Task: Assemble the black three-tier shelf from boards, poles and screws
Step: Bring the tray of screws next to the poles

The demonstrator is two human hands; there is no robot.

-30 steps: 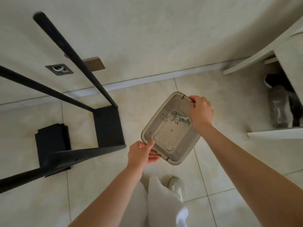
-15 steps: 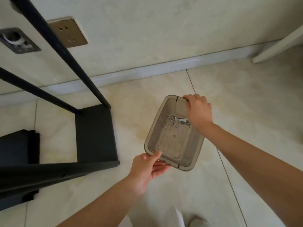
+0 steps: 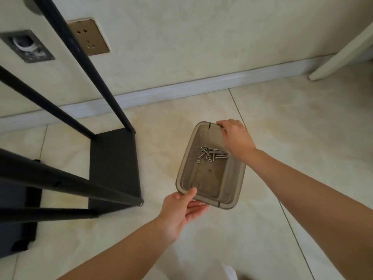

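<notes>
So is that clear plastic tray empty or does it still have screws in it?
Not empty. A small pile of silver screws lies loose at the far end of the tray, by the right hand; the rest of its floor is bare.

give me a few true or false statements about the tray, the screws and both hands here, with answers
1. Both hands hold the tray. True: the left hand grips its near end, the right hand its far end.
2. The screws lie piled at the near end. False: they lie toward the far end, by the right hand.
3. The tray is empty. False: it holds the screws.
4. Black poles rise from a black board to the left of the tray. True.
</notes>
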